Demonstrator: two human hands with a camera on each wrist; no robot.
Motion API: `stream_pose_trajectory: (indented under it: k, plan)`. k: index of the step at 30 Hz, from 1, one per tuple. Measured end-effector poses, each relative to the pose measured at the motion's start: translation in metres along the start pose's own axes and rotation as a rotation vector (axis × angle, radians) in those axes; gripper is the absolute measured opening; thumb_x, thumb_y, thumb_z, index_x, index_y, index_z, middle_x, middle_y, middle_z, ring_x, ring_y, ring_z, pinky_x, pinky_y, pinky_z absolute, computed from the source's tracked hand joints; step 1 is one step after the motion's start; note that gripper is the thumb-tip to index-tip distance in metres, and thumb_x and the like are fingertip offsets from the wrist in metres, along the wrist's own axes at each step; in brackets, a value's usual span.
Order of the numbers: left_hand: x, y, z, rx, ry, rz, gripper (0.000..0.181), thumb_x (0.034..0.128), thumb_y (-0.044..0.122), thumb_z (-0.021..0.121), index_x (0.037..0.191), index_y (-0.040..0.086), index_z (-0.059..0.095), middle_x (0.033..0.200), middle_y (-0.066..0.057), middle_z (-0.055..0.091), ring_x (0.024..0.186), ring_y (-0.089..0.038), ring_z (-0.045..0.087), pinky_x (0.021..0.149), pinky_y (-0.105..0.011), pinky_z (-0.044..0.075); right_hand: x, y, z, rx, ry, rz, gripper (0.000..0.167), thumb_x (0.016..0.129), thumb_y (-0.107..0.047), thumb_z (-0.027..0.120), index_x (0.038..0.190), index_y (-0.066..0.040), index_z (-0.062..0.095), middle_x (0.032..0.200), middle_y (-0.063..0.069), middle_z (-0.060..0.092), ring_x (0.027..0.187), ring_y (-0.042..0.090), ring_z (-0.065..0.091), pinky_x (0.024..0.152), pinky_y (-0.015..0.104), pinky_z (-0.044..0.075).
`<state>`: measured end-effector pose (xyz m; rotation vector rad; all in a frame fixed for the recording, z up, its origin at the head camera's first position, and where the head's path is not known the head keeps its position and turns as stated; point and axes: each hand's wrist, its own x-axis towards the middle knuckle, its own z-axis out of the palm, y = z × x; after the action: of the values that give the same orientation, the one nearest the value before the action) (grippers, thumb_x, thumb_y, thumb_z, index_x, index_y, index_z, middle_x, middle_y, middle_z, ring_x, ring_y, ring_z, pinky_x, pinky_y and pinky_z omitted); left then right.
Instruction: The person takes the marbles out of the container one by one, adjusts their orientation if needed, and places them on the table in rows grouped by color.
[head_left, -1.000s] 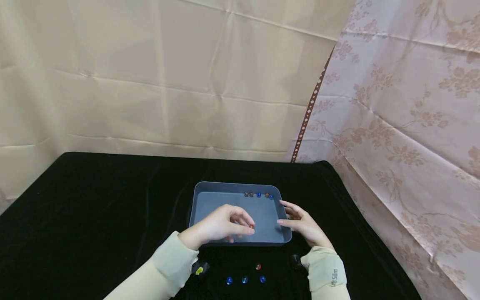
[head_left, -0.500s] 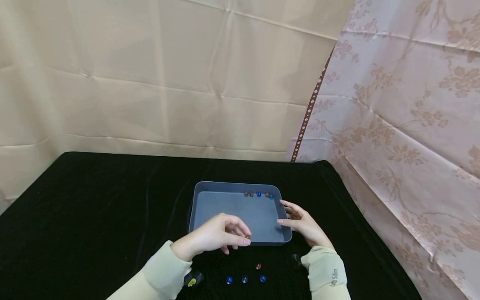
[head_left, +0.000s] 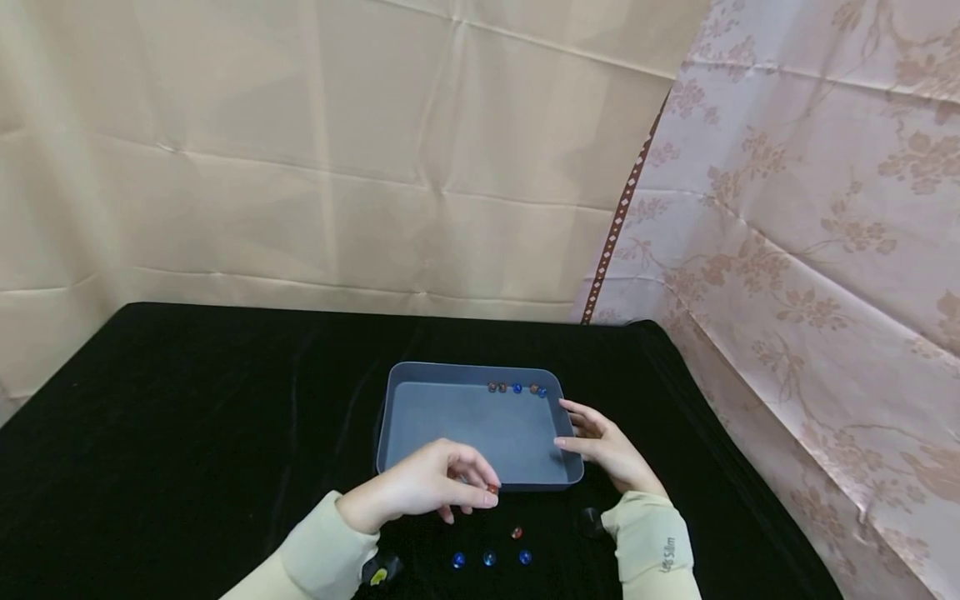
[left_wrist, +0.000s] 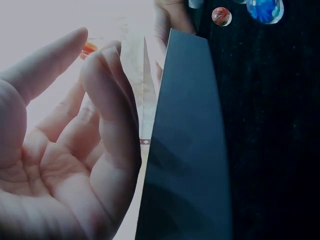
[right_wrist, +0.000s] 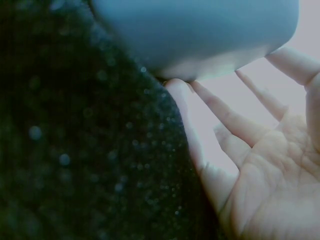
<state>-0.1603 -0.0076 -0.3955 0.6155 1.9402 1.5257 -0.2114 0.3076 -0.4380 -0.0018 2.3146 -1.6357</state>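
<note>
To the left of the gray tray (head_left: 442, 408) I see a wide stretch of the black cloth (head_left: 210, 417) that the tray sits on, and behind the tray hangs a plain cream curtain (head_left: 300, 167). My left sleeve (head_left: 330, 542) comes in from the tray's near left, with a small black device (head_left: 382, 569) at the wrist. My left hand (head_left: 427, 483) is at the tray's near side, its thumb and finger pinching an orange-red marble (head_left: 492, 489). That marble is up by the tray's near wall; I can't tell whether it is over the inside or just outside.

In front of the tray, on the cloth, lie a blue marble (head_left: 458, 560), a paler blue one (head_left: 489, 558), then, nearer the tray, a reddish marble (head_left: 517, 532), and another blue one (head_left: 526, 557). Inside the tray, near its far wall and toward its right corner, sit five marbles (head_left: 517, 388), brownish-orange and blue.

My right hand (head_left: 609, 448) is at the tray's right wall, fingers loosely spread, tips touching it, clasping nothing. My right sleeve (head_left: 651, 533) is to the tray's near right. Beyond the tray on the right hangs a pink floral curtain (head_left: 810, 208).
</note>
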Motion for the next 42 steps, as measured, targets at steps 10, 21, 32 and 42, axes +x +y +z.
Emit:
stream_pose_trajectory:
  k: [10, 21, 32, 42]
  plan:
    - [-0.002, -0.004, 0.005, 0.027, -0.02, 0.031, 0.02, 0.0895, 0.015, 0.072, 0.103, 0.0, 0.071, 0.086, -0.005, 0.075, 0.063, -0.01, 0.06, 0.049, -0.021, 0.049, 0.001, 0.0, 0.001, 0.001, 0.009, -0.004, 0.066, 0.092, -0.021, 0.07, 0.151, -0.018, 0.039, 0.154, 0.021, 0.037, 0.132, 0.036, 0.048, 0.098, 0.044, 0.051]
    - [-0.004, -0.007, 0.01, 0.131, -0.037, 0.041, 0.011, 0.091, 0.013, 0.071, 0.099, 0.007, 0.074, 0.082, -0.004, 0.075, 0.06, -0.015, 0.062, 0.049, -0.023, 0.051, 0.001, 0.002, 0.002, -0.005, 0.009, -0.018, 0.066, 0.092, -0.02, 0.07, 0.151, -0.017, 0.04, 0.153, 0.022, 0.039, 0.131, 0.036, 0.05, 0.097, 0.044, 0.052]
    - [-0.005, -0.01, 0.015, 0.241, -0.059, 0.053, 0.009, 0.0894, 0.012, 0.072, 0.098, 0.009, 0.074, 0.079, 0.001, 0.074, 0.053, -0.011, 0.057, 0.046, -0.02, 0.044, 0.002, 0.002, 0.002, 0.007, 0.012, -0.013, 0.066, 0.092, -0.019, 0.069, 0.151, -0.018, 0.04, 0.153, 0.022, 0.039, 0.132, 0.037, 0.049, 0.096, 0.043, 0.053]
    - [-0.003, -0.018, 0.021, 0.388, -0.065, 0.109, 0.009, 0.0892, 0.014, 0.073, 0.098, 0.014, 0.075, 0.079, 0.012, 0.071, 0.065, 0.004, 0.06, 0.064, -0.017, 0.05, 0.002, 0.001, 0.002, 0.014, 0.006, -0.011, 0.065, 0.092, -0.02, 0.068, 0.151, -0.018, 0.04, 0.154, 0.022, 0.038, 0.133, 0.038, 0.048, 0.098, 0.044, 0.052]
